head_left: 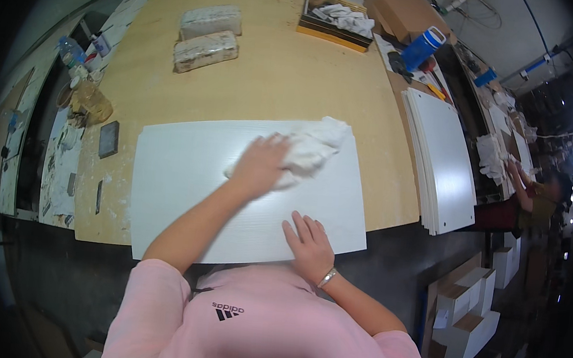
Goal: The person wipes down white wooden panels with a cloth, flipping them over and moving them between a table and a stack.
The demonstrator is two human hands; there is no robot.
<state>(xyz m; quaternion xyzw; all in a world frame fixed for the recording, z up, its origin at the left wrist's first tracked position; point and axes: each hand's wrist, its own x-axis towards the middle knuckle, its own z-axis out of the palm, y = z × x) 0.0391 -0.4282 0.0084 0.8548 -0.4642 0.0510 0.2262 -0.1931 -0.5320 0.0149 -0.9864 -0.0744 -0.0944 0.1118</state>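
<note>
A white board with a faint grain lies flat along the front of the workbench. My left hand reaches across to its middle and presses a crumpled white cloth against the surface; part of the cloth is hidden under the palm. The cloth's bulk bunches up to the right of the hand, near the board's far right corner. My right hand, with a bracelet at the wrist, rests on the board's near edge. Its fingers are spread and hold nothing.
The wooden bench bears two wrapped blocks, a dark grey block and a box of rags. White panels are stacked right, near a blue bottle. Another person works far right; cartons stand below.
</note>
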